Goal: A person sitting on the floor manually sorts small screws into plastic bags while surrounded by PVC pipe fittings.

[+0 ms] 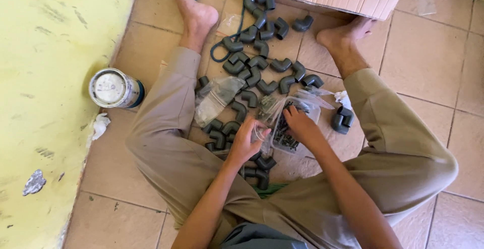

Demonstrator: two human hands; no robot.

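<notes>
Screws in a clear bag point(290, 128) are pinched by the right hand point(298, 125); its edge is gripped by left hand point(247, 140) fingers, beside elbows point(252, 72) on the floor point(428, 52).

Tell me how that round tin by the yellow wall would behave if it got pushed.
The tin lies tilted on the tile floor, so it would probably roll or rock. It looks rigid, unlikely to dent. Its smooth side may slide easily; its weight cannot be judged.

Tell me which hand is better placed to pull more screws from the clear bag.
Right. The right hand already has its fingers inside the clear bag of dark screws, while the left hand seems to be pinching its edge.
</notes>
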